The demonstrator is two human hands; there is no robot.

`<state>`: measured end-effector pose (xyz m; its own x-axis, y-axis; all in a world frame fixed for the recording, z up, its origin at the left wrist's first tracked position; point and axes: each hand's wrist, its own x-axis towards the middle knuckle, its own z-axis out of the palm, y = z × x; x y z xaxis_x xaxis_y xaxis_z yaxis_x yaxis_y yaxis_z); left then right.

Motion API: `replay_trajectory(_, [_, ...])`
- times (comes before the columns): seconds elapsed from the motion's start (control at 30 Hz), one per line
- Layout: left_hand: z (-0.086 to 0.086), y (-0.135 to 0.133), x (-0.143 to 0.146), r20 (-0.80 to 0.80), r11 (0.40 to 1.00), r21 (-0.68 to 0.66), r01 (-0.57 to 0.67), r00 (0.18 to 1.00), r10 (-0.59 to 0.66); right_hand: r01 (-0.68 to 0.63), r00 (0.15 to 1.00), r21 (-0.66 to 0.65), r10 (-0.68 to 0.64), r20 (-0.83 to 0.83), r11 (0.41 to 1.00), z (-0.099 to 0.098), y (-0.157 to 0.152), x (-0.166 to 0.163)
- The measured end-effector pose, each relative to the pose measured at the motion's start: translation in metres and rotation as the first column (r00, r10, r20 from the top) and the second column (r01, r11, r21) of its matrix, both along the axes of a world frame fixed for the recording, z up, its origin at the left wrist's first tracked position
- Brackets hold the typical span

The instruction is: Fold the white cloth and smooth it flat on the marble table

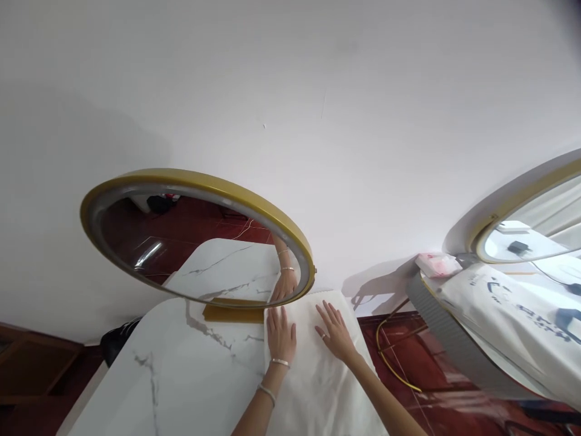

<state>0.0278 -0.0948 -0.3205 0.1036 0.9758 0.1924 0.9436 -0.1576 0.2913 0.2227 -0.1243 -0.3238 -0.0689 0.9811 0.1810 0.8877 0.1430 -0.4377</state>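
A white cloth (pixel 313 375) lies spread on the right part of a white marble table (pixel 181 369). My left hand (pixel 280 335) rests flat on the cloth's left edge, fingers stretched out, with bracelets on the wrist. My right hand (pixel 334 330) lies flat on the cloth a little to the right, fingers spread, a ring on one finger. Neither hand holds anything. Just beyond my left hand stands a round gold-framed mirror (pixel 200 236) on a gold base (pixel 232 313), showing the reflection of a hand.
A white wall rises behind the table. To the right stands a second table (pixel 454 345) with another gold-rimmed mirror (pixel 526 230), a white printed bag (pixel 512 321) and a pink packet (pixel 436 264). A yellow cable (pixel 390 363) lies on the dark red floor between the tables.
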Motion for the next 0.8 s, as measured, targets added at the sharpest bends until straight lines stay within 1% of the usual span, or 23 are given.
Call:
replay_trajectory(0.07, [0.004, 0.008, 0.004, -0.058, 0.999, 0.034, 0.001, 0.998, 0.001, 0.035, 0.988, 0.023, -0.039, 0.149, 0.999, -0.003, 0.014, -0.002])
replay_trajectory(0.1, [0.005, 0.013, 0.006, -0.084, 0.999, 0.048, 0.009, 0.996, -0.005, 0.056, 0.983, 0.023, -0.059, 0.176, 0.998, -0.005, 0.020, -0.004])
replay_trajectory(0.2, [0.009, 0.033, 0.009, -0.130, 0.997, 0.065, 0.039, 0.991, -0.030, 0.110, 0.976, 0.018, -0.112, 0.188, 0.994, -0.012, 0.041, -0.009])
replay_trajectory(0.33, [0.008, 0.066, 0.013, -0.131, 0.991, 0.057, 0.122, 0.985, -0.113, 0.145, 0.952, 0.009, -0.142, 0.271, 0.989, -0.016, 0.073, -0.012])
replay_trajectory(0.4, [0.006, 0.074, 0.014, -0.135, 0.988, 0.047, 0.147, 0.981, -0.139, 0.148, 0.942, -0.001, -0.140, 0.306, 0.989, -0.015, 0.082, -0.012])
replay_trajectory(0.43, [0.005, 0.074, 0.013, -0.137, 0.987, 0.044, 0.153, 0.980, -0.146, 0.151, 0.940, -0.004, -0.142, 0.311, 0.989, -0.014, 0.082, -0.012])
replay_trajectory(0.47, [0.005, 0.070, 0.012, -0.137, 0.986, 0.047, 0.160, 0.979, -0.152, 0.154, 0.938, -0.002, -0.146, 0.315, 0.988, -0.013, 0.078, -0.012])
replay_trajectory(0.53, [0.006, 0.052, 0.008, -0.144, 0.982, 0.071, 0.174, 0.976, -0.163, 0.156, 0.933, 0.027, -0.157, 0.324, 0.987, -0.012, 0.059, -0.014])
replay_trajectory(0.7, [0.005, -0.013, -0.010, -0.176, 0.960, 0.177, 0.217, 0.967, -0.186, 0.093, 0.929, 0.180, -0.150, 0.339, 0.979, -0.016, -0.019, -0.023])
replay_trajectory(0.77, [0.002, -0.024, -0.013, -0.174, 0.959, 0.184, 0.218, 0.967, -0.186, 0.085, 0.927, 0.194, -0.149, 0.344, 0.977, -0.018, -0.033, -0.024])
replay_trajectory(0.8, [0.001, -0.023, -0.012, -0.169, 0.959, 0.179, 0.220, 0.967, -0.191, 0.093, 0.926, 0.188, -0.154, 0.344, 0.978, -0.018, -0.033, -0.023])
